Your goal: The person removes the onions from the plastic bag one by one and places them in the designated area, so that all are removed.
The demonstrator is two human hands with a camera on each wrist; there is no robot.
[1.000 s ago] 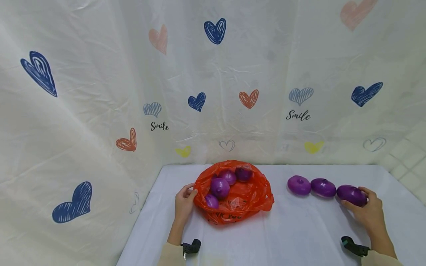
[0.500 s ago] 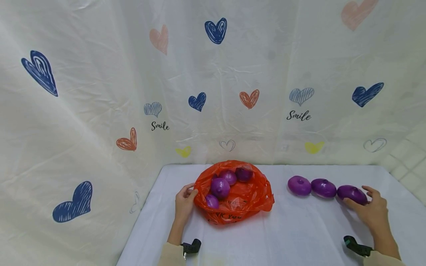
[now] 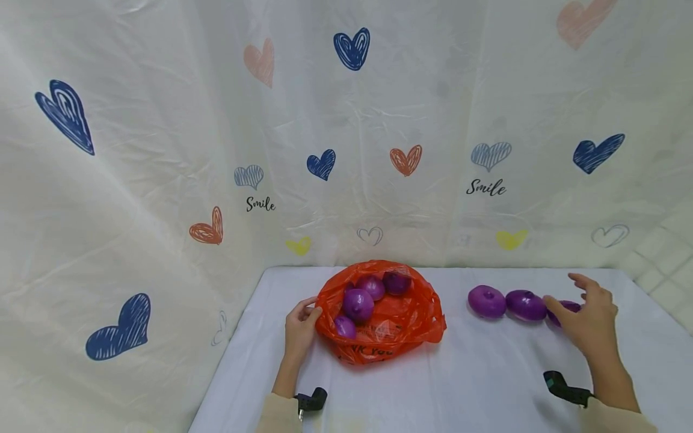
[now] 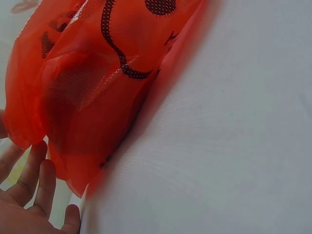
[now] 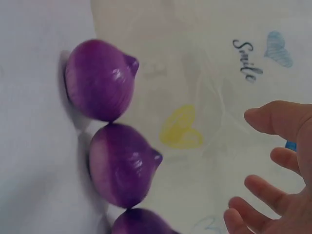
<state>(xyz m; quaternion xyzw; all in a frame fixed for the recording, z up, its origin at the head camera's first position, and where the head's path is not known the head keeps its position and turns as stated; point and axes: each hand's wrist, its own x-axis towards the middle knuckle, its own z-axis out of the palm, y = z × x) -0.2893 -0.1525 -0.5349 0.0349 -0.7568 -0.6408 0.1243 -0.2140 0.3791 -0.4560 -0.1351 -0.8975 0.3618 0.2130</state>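
A red plastic bag (image 3: 390, 353) stands with its mouth wide, and several purple onions (image 3: 358, 305) lie inside it. My left hand (image 3: 299, 328) pinches the bag's left rim between thumb and fingers; the left wrist view shows the fingertips (image 4: 36, 148) at the bag's edge. Three more purple onions sit in a row at the right: a left one (image 3: 486, 302), a middle one (image 3: 526, 305) and a right one (image 3: 564, 311). Above the right onion, my right hand (image 3: 590, 316) holds nothing, its fingers spread, and hides part of it.
A white cloth covers the table (image 3: 460, 385). Behind it hangs a pale curtain (image 3: 433, 108) printed with hearts and "Smile". Each wrist wears a small black camera, such as the right one (image 3: 565, 388).
My right hand has let go of the right onion and risen up and to the left over it. That onion stays in the row. My left hand and the bag have not moved.
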